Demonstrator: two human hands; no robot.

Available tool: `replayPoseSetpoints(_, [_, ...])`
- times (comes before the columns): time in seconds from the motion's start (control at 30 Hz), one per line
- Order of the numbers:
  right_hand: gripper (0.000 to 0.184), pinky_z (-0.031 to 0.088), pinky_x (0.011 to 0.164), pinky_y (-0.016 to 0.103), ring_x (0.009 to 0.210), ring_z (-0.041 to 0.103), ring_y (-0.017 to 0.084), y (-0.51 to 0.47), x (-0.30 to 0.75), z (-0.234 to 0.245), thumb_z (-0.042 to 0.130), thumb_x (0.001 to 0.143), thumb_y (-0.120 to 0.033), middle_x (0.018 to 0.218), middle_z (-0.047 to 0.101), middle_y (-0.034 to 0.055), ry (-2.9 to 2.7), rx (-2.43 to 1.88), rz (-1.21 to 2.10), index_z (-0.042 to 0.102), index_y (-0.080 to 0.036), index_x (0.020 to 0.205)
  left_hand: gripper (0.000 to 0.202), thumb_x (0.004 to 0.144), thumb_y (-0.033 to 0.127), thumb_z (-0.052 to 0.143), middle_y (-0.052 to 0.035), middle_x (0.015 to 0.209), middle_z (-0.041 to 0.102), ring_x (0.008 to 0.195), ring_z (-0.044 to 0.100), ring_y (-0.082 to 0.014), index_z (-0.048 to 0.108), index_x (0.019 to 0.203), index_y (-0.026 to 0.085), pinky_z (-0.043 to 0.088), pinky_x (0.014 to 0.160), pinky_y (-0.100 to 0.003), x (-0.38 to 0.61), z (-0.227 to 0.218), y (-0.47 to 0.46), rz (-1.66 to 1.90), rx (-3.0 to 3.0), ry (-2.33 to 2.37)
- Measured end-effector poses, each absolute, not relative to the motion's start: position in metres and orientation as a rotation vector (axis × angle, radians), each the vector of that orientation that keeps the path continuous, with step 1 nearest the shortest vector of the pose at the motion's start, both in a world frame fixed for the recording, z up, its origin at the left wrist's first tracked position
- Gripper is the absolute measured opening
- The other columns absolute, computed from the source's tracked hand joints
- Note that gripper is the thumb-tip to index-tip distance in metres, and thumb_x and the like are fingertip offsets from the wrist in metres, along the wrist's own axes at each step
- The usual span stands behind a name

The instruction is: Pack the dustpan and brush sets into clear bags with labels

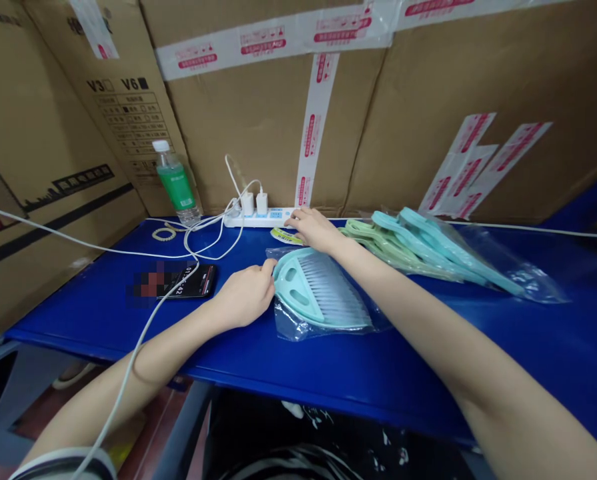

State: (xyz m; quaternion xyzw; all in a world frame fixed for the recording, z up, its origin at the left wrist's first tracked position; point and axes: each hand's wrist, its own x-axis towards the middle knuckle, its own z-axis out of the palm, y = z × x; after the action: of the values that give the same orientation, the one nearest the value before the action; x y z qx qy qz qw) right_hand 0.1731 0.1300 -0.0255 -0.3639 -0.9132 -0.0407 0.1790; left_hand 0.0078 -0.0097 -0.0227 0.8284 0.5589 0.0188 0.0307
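A light-blue hand brush (303, 287) with pale bristles lies on the blue table inside a clear plastic bag, its bristles facing right. At its left edge, my left hand (248, 293) is closed, thumb and fingers pinching the brush and bag. My right hand (315, 229) reaches across behind the brush, fingers loosely stretched and apart near the right end of the power strip (273, 217). Just under and left of those fingers is a small yellow-and-white label (285, 236); whether they touch it is hard to tell. I see nothing held in the right hand.
Bagged green (383, 243) and light-blue plastic pieces (443, 247) lie to the right. At left are a phone (198, 280), a beaded bracelet (163, 233) and a green-labelled bottle (177, 183). White cables (194, 233) cross the table. Cardboard (258, 120) walls the back.
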Motion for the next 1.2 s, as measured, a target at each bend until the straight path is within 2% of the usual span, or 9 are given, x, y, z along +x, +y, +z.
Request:
replayPoseSetpoints(0.13, [0.020, 0.042, 0.082, 0.037, 0.096, 0.058, 0.026, 0.112, 0.189, -0.021, 0.054, 0.082, -0.006, 0.093, 0.068, 0.0127, -2.625, -0.976, -0.161, 0.069, -0.016, 0.090, 0.031, 0.093, 0.023, 0.032, -0.0092, 0.096, 0.070, 0.088, 0.068, -0.0242, 0.049, 0.119, 0.016, 0.051, 0.075, -0.036, 0.002, -0.016, -0.008, 0.111, 2.622, 1.791])
replayPoseSetpoints(0.3, [0.013, 0.043, 0.060, 0.031, 0.063, 0.058, 0.018, 0.072, 0.227, -0.020, 0.044, 0.087, -0.018, 0.070, 0.063, 0.0045, -2.280, -1.087, 0.014, 0.055, -0.020, 0.079, 0.034, 0.096, 0.032, 0.028, -0.0058, 0.094, 0.071, 0.089, 0.067, -0.0221, 0.053, 0.116, 0.019, 0.050, 0.075, -0.034, -0.004, -0.012, -0.004, 0.259, 2.638, 1.785])
replayPoseSetpoints(0.5, [0.010, 0.044, 0.039, 0.028, 0.043, 0.054, 0.015, 0.030, 0.257, -0.028, 0.044, 0.089, -0.033, 0.054, 0.054, -0.0046, -2.020, -1.149, 1.087, 0.040, -0.024, 0.088, 0.038, 0.096, 0.042, 0.029, -0.0049, 0.085, 0.069, 0.082, 0.065, -0.0221, 0.052, 0.114, 0.018, 0.048, 0.069, -0.033, -0.005, -0.008, -0.003, 0.442, 2.553, 1.800])
replayPoseSetpoints(0.6, [0.016, 0.051, 0.043, 0.030, 0.052, 0.059, 0.017, 0.030, 0.259, -0.035, 0.048, 0.088, -0.032, 0.061, 0.058, -0.0018, -1.790, -1.064, 1.369, 0.041, -0.023, 0.100, 0.038, 0.093, 0.045, 0.037, -0.0016, 0.075, 0.064, 0.070, 0.061, -0.0187, 0.050, 0.115, 0.018, 0.045, 0.061, -0.029, -0.005, -0.009, -0.002, 0.525, 2.581, 1.725])
replayPoseSetpoints(0.77, [0.020, 0.057, 0.053, 0.033, 0.064, 0.066, 0.019, 0.033, 0.253, -0.046, 0.057, 0.085, -0.031, 0.076, 0.067, 0.0044, -1.609, -0.994, 1.433, 0.049, -0.022, 0.101, 0.035, 0.092, 0.038, 0.038, 0.0019, 0.068, 0.057, 0.062, 0.056, -0.0157, 0.047, 0.118, 0.016, 0.042, 0.059, -0.027, -0.007, -0.014, 0.002, 0.600, 2.542, 1.630])
replayPoseSetpoints(0.93, [0.018, 0.059, 0.063, 0.037, 0.076, 0.069, 0.021, 0.029, 0.247, -0.051, 0.055, 0.086, -0.027, 0.089, 0.071, 0.0079, -1.609, -0.982, 1.476, 0.053, -0.021, 0.103, 0.037, 0.095, 0.038, 0.036, -0.0074, 0.084, 0.060, 0.083, 0.056, -0.0216, 0.052, 0.115, 0.011, 0.046, 0.077, -0.037, -0.004, -0.015, -0.001, 0.749, 2.722, 1.578])
replayPoseSetpoints(1.07, [0.019, 0.058, 0.070, 0.038, 0.079, 0.069, 0.021, 0.032, 0.253, -0.044, 0.055, 0.085, -0.026, 0.092, 0.072, 0.0081, -1.495, -1.055, 1.434, 0.054, -0.021, 0.103, 0.047, 0.091, 0.052, 0.043, -0.0128, 0.106, 0.059, 0.098, 0.052, -0.0247, 0.057, 0.116, 0.015, 0.044, 0.086, -0.040, 0.000, -0.014, -0.008, 0.791, 3.079, 1.119])
replayPoseSetpoints(1.13, [0.020, 0.058, 0.071, 0.040, 0.079, 0.069, 0.023, 0.035, 0.256, -0.040, 0.058, 0.083, -0.029, 0.090, 0.072, 0.0086, -1.485, -1.044, 1.449, 0.057, -0.022, 0.101, 0.038, 0.093, 0.046, 0.045, -0.0105, 0.106, 0.062, 0.099, 0.053, -0.0227, 0.057, 0.117, 0.019, 0.045, 0.085, -0.037, 0.001, -0.017, -0.011, 0.712, 3.180, 0.926])
replayPoseSetpoints(1.2, [0.020, 0.058, 0.070, 0.041, 0.081, 0.069, 0.025, 0.037, 0.258, -0.037, 0.060, 0.081, -0.032, 0.087, 0.072, 0.0087, -1.516, -1.016, 1.458, 0.059, -0.023, 0.099, 0.028, 0.098, 0.028, 0.037, -0.0078, 0.103, 0.066, 0.095, 0.055, -0.0194, 0.059, 0.115, 0.022, 0.045, 0.082, -0.034, 0.000, -0.020, -0.011, 0.684, 3.246, 0.891])
